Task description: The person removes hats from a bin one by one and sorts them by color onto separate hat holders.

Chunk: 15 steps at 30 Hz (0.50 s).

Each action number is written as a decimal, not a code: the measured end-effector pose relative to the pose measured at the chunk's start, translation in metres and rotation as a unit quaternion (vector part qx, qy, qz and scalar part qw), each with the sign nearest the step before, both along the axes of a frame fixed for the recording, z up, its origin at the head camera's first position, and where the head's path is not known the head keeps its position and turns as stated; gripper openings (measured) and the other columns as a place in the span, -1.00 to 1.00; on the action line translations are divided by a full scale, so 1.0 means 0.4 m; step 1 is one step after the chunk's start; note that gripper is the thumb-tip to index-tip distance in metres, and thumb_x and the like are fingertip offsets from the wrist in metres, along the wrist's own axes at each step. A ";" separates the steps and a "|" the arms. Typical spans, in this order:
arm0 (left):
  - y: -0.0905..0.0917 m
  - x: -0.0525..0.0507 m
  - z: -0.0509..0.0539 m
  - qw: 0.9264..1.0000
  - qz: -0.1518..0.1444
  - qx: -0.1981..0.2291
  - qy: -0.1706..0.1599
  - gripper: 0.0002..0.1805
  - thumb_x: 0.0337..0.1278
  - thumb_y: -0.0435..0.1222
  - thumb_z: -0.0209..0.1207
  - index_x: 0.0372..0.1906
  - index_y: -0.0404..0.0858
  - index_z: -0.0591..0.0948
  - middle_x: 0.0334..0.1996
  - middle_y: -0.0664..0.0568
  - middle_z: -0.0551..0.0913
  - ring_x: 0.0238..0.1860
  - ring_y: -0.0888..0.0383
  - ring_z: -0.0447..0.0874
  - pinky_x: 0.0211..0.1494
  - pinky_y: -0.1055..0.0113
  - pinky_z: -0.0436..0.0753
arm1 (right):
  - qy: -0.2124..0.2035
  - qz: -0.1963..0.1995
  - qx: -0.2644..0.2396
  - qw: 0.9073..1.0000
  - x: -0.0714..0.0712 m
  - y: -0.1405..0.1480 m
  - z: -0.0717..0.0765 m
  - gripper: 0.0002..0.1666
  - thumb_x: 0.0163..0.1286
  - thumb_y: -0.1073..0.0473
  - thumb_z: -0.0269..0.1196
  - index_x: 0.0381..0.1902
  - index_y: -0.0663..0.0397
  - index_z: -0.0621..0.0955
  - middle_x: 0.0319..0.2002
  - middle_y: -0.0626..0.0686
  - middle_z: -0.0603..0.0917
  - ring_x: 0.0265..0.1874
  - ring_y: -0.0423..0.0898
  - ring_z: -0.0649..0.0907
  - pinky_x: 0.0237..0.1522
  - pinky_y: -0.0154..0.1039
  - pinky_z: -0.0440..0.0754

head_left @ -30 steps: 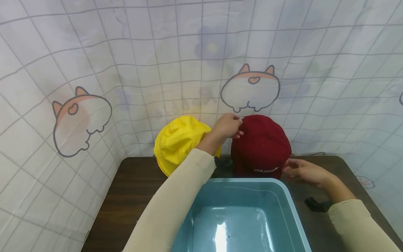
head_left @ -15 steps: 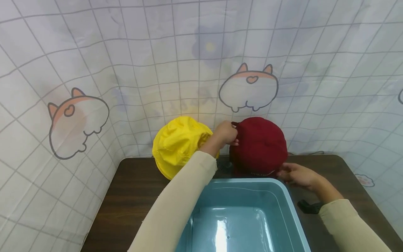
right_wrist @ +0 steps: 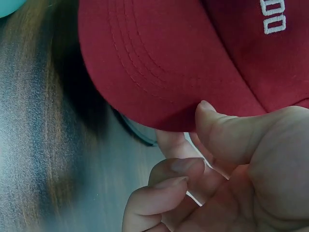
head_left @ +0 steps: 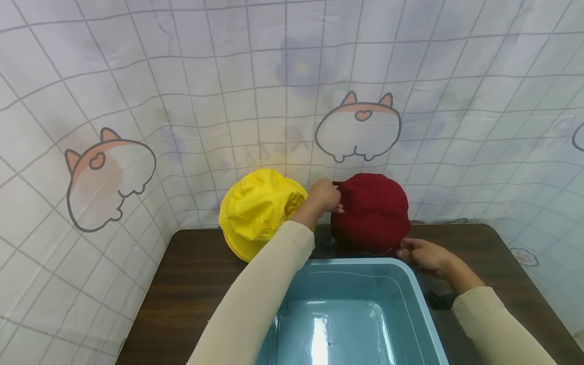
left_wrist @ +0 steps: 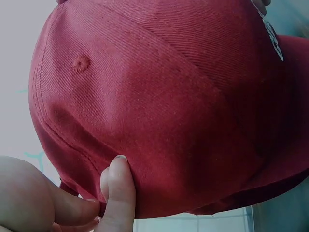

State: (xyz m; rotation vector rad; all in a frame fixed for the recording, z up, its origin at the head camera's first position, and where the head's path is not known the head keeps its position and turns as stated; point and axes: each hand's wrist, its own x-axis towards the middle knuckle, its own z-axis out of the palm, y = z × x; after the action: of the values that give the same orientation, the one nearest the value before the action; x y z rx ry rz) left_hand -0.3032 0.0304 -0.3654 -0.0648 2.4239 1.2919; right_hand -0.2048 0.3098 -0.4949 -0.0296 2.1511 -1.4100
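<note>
A dark red baseball cap (head_left: 371,213) with white lettering is held between both hands behind the blue bin. My left hand (head_left: 324,196) pinches the edge of its crown on the left side; in the left wrist view thumb and fingers (left_wrist: 120,193) meet on the fabric. On the other side my right hand (head_left: 425,255) pinches the brim (right_wrist: 159,92), thumb on top and a finger beneath, as the right wrist view shows. A yellow hat (head_left: 260,210) lies left of the cap, partly hidden by my left forearm.
A light blue plastic bin (head_left: 360,261) stands at the front of the dark wooden table (head_left: 182,284). A black object (head_left: 440,300) lies by my right sleeve. White gridded curtain fabric (head_left: 237,91) hangs behind the table.
The cap has tipped forward and shifted slightly left and down, so its lettering is no longer visible in the head view. Both hands have moved slightly with it.
</note>
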 end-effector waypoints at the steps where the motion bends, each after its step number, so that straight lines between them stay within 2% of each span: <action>1: -0.001 0.000 0.000 1.000 -0.002 -0.011 0.004 -0.55 0.45 -0.40 0.10 0.35 -0.43 0.45 -0.11 -0.22 0.64 -0.63 0.16 0.66 -0.35 0.42 0.71 | -0.001 0.000 0.000 1.000 0.000 -0.003 0.000 -0.46 0.58 0.15 0.12 0.40 0.26 0.35 0.03 0.19 0.60 -0.07 0.08 0.58 -0.05 -0.06 0.66; 6: -0.005 0.012 0.006 0.998 -0.014 -0.051 0.028 -0.52 0.42 -0.37 0.11 0.36 -0.42 0.44 0.11 -0.22 0.62 -0.55 0.17 0.71 -0.44 0.49 0.61 | -0.007 -0.014 0.005 1.000 0.007 -0.014 0.003 -0.37 0.57 0.16 0.12 0.49 0.25 0.27 0.14 0.23 0.57 -0.02 0.10 0.59 0.03 -0.02 0.69; 9: -0.005 0.036 0.024 0.995 -0.036 -0.075 0.060 -0.55 0.41 -0.35 0.12 0.31 -0.41 0.48 0.08 -0.19 0.64 -0.48 0.15 0.70 -0.43 0.48 0.57 | -0.003 -0.019 0.008 1.000 0.014 -0.015 0.008 -0.35 0.55 0.18 0.12 0.49 0.26 0.25 0.15 0.24 0.54 -0.03 0.10 0.58 0.02 -0.03 0.68; 12: -0.003 0.073 0.059 0.985 -0.075 -0.111 0.109 -0.63 0.38 -0.34 0.15 0.19 -0.40 0.53 -0.07 -0.15 0.65 -0.35 0.10 0.62 -0.36 0.43 0.56 | 0.015 -0.021 0.015 1.000 0.020 -0.012 0.017 -0.42 0.52 0.23 0.12 0.41 0.30 0.30 0.07 0.23 0.54 -0.06 0.09 0.57 -0.03 -0.05 0.69; 15: -0.004 0.120 0.101 0.974 -0.101 -0.140 0.148 -0.63 0.33 -0.35 0.21 0.18 -0.34 0.51 -0.07 -0.12 0.60 -0.20 0.06 0.51 -0.24 0.36 0.66 | 0.044 -0.024 0.042 0.998 0.026 -0.008 0.037 -0.56 0.51 0.27 0.11 0.27 0.32 0.36 -0.01 0.22 0.54 -0.09 0.08 0.57 -0.07 -0.06 0.68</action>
State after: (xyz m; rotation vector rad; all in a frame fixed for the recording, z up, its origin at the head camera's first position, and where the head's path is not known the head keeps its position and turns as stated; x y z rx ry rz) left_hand -0.2553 0.0289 -0.3250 0.3118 2.7643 0.9191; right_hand -0.1943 0.3066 -0.4803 -0.0091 2.2959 -1.3683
